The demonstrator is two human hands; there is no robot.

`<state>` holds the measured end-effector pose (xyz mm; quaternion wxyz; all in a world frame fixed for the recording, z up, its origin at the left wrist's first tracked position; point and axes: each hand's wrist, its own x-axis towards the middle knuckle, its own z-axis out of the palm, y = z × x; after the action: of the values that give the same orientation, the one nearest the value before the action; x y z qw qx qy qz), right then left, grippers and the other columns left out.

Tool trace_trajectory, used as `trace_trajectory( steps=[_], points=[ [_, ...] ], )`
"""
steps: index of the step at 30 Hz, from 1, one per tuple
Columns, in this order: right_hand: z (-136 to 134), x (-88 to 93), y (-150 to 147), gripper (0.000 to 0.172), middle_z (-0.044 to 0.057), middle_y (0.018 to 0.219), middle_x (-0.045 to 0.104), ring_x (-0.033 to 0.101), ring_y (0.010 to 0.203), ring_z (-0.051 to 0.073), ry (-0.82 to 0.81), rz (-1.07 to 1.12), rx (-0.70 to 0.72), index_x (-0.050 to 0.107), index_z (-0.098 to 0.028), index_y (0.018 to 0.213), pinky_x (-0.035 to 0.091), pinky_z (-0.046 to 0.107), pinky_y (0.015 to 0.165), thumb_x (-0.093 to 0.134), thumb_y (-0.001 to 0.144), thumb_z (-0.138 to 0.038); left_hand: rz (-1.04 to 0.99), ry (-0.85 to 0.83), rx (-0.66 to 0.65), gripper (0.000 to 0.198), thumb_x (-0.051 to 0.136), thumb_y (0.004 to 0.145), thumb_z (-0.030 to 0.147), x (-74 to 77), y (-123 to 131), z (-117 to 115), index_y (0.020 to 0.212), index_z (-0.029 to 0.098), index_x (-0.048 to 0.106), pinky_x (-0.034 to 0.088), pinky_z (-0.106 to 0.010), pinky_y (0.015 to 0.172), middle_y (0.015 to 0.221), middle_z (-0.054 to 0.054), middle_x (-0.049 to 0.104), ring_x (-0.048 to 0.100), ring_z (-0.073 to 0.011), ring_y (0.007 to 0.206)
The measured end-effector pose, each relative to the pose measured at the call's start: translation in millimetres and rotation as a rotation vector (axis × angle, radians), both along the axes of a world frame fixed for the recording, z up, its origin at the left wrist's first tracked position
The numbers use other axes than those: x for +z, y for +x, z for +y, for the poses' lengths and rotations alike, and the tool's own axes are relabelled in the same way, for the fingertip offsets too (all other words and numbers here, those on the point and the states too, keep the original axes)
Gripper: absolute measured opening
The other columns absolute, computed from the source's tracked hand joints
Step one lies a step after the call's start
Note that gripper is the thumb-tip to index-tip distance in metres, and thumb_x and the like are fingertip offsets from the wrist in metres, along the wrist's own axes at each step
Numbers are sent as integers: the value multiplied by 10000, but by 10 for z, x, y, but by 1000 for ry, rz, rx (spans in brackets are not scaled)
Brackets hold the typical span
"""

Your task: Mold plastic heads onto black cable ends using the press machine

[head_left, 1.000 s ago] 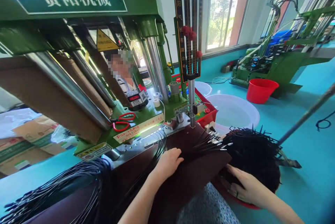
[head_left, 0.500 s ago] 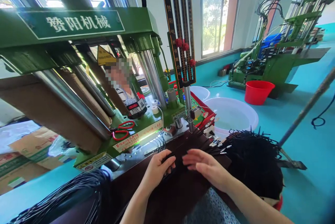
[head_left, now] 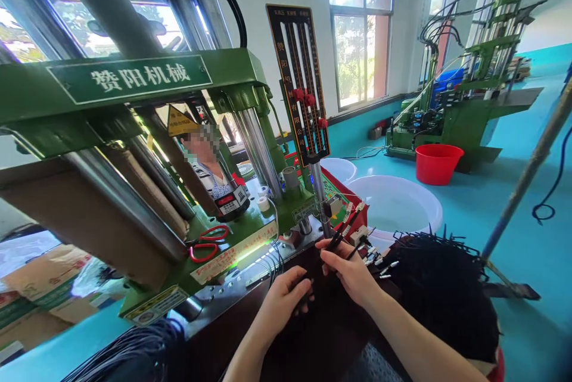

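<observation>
My right hand (head_left: pixel 346 267) pinches several thin black cables (head_left: pixel 343 230) whose pale connector ends point up and away, near the foot of the gauge post. Lower and to the left, my left hand (head_left: pixel 289 295) is closed above the dark brown tabletop (head_left: pixel 241 334); what its curled fingers hold is too dark to make out. More cable ends with white and metal plugs (head_left: pixel 388 269) lie just right of my right hand. Beyond both hands stands a green press machine (head_left: pixel 250 66), with red-handled scissors (head_left: pixel 208 245) on its bed.
Coiled black cable (head_left: pixel 134 352) lies at the lower left. A big bundle of black cable pieces (head_left: pixel 442 286) stands at the right. Behind are a white tub (head_left: pixel 402 197) and a red bucket (head_left: pixel 438 164). Another person (head_left: pixel 208 167) sits beyond the machine.
My right hand, open before with its fingers spread, has moved forward and closed on black cables, which now stick up from it. The camera has tilted up slightly. My left hand stays closed.
</observation>
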<state>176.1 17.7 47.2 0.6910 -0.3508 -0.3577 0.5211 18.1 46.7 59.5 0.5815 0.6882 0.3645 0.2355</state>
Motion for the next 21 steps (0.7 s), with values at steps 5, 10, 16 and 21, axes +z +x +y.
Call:
trace_trajectory(
  steps=[5,10,16,21],
  points=[
    [-30,65,9,263,-24,708,610,555,557,105,5,102,27,636,-198,904,444,258,570,715,657,-242,-95,-64,-28,185,558,736,328,186,171,81,723,147,523,359,-197,439,578,28,546,494,-74,446],
    [-10,16,44,163,-10,579,613,579,503,121,-14,179,-22,595,-152,647,453,236,511,733,646,-240,-138,-113,34,176,573,731,311,140,161,101,740,151,500,328,-189,432,615,1,606,561,-98,469],
    [-12,35,194,150,-22,589,624,547,509,73,4,469,-146,618,-159,642,457,176,513,757,616,-209,-97,-134,13,205,563,737,349,110,171,57,732,157,493,352,-190,425,610,-5,607,531,-86,454],
    [-13,121,286,163,-39,574,594,507,505,53,70,466,-278,599,-171,630,416,146,485,758,612,-200,-54,-67,35,201,551,739,351,132,180,32,722,162,483,327,-179,403,601,11,584,529,-84,455]
  ],
)
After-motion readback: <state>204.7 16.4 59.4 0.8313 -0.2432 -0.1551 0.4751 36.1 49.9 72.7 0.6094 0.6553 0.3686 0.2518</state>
